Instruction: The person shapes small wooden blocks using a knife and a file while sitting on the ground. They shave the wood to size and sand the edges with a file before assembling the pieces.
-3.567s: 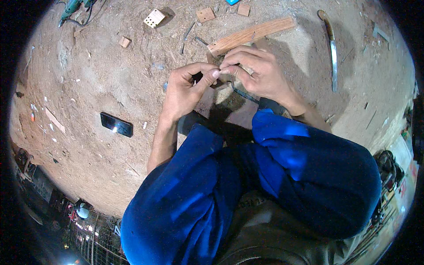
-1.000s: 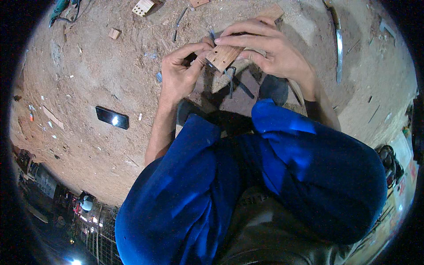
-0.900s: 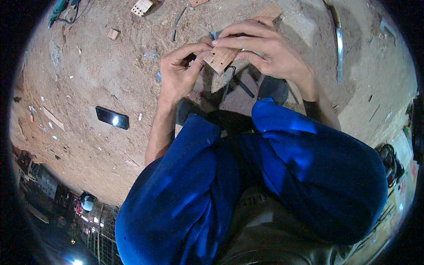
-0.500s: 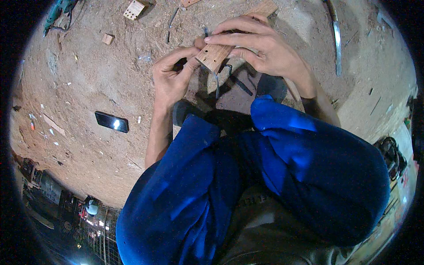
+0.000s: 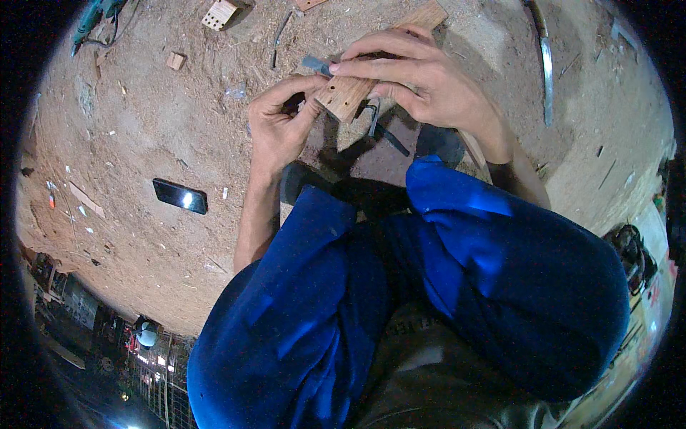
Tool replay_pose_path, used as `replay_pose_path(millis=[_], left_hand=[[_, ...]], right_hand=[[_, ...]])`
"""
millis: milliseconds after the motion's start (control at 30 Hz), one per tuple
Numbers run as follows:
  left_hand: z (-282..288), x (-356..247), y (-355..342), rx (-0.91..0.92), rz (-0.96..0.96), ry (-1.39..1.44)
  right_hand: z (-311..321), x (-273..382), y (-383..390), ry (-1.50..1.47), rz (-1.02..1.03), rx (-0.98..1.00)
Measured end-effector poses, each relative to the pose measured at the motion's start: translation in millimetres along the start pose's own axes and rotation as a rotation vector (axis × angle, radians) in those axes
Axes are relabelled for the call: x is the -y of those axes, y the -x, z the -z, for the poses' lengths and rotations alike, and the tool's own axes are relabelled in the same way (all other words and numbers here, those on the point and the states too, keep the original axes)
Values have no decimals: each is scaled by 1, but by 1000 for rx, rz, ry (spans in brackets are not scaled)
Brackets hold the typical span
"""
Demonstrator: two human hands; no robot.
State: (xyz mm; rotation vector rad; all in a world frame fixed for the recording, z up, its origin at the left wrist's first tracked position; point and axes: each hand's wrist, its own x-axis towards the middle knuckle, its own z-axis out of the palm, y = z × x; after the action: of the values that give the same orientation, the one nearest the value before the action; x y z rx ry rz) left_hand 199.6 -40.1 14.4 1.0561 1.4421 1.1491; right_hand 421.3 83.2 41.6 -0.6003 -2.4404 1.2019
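Between my hands is a wooden board (image 5: 348, 98) with small dark holes near its lower end, slanting up to the right. My left hand (image 5: 280, 118) pinches that end with thumb and fingers, at its left edge. My right hand (image 5: 429, 75) wraps over the board's middle, with fingers across the top and the thumb below. A blue-grey flat piece (image 5: 315, 65) juts out to the left by my right fingertips; its other end is hidden. Under the board a dark bent metal rod (image 5: 374, 116) shows, partly covered.
Sandy ground holds a phone (image 5: 180, 196) at left, a small wooden block (image 5: 176, 61), a drilled wooden block (image 5: 218, 14), and a green power tool (image 5: 91, 25) at far left. A long blade with a handle (image 5: 547, 71) lies at right. My bent knees (image 5: 457, 193) are close below.
The blue-grey piece now sticks out farther left of the board. A thin bent metal end that hung below the board's lower end no longer shows. Both hands stay nearly in place.
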Motion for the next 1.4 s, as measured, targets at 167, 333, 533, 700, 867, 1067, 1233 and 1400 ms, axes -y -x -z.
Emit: replay_pose_path(millis=[167, 333, 533, 700, 867, 1067, 1233, 1400], left_hand=[[1, -8, 2, 9, 28, -73], [-4, -24, -5, -11, 17, -147], [6, -23, -1, 38, 111, -123], [9, -24, -3, 49, 106, 55], [17, -15, 2, 9, 111, 44], [28, -9, 0, -18, 147, 33], [27, -9, -2, 64, 155, 164], [31, 1, 4, 21, 194, 372]], right_hand=[[4, 2, 0, 22, 32, 2], [14, 5, -2, -179, -74, -124], [15, 11, -14, -27, 15, 55], [13, 15, -13, 46, -16, 43], [-1, 12, -10, 74, -29, 11], [-6, 12, -18, 147, 6, -14], [-2, 24, -33, -12, 17, 149], [-9, 18, -44, -20, -107, 261]])
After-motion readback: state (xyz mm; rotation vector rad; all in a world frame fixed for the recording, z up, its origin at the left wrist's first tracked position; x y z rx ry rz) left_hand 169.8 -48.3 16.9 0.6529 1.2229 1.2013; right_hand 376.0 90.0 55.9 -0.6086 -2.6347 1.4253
